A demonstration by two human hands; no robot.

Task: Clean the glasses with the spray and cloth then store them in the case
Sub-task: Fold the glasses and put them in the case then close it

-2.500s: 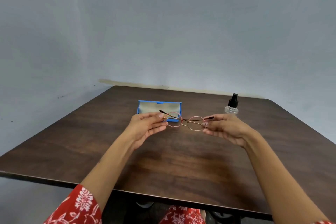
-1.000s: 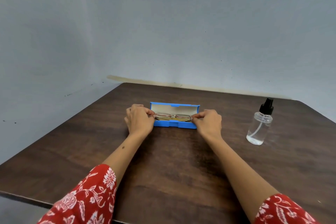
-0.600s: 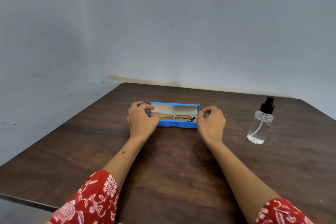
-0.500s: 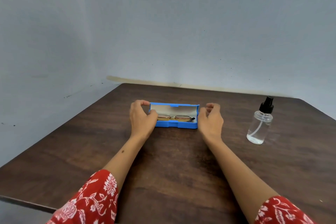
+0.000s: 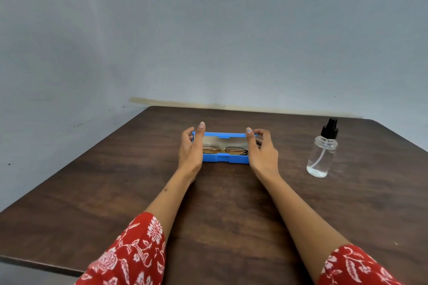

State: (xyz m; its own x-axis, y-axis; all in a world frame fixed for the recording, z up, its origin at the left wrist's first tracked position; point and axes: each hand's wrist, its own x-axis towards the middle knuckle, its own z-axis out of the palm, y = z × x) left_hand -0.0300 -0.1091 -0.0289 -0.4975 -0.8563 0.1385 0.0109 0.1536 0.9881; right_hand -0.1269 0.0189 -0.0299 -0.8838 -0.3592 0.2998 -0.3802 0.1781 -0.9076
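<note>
The blue glasses case (image 5: 225,159) lies open on the middle of the dark wooden table (image 5: 231,203), its lid standing up at the back with a pale grey inside. The folded gold-rimmed glasses (image 5: 224,150) lie in the case's tray. My left hand (image 5: 191,149) is at the case's left end, thumb pointing up and fingers curled round the lid's left edge. My right hand (image 5: 262,151) is at the right end, thumb on the lid's front and fingers curled behind it. No separate cloth shows.
A clear spray bottle (image 5: 322,152) with a black pump top stands upright to the right of the case, apart from my right hand. A grey wall runs close behind the table's far edge. Red floral sleeves cover both upper forearms.
The glasses went from my hands into the case. Both hands then let go of them and rose to the two ends of the upright lid.
</note>
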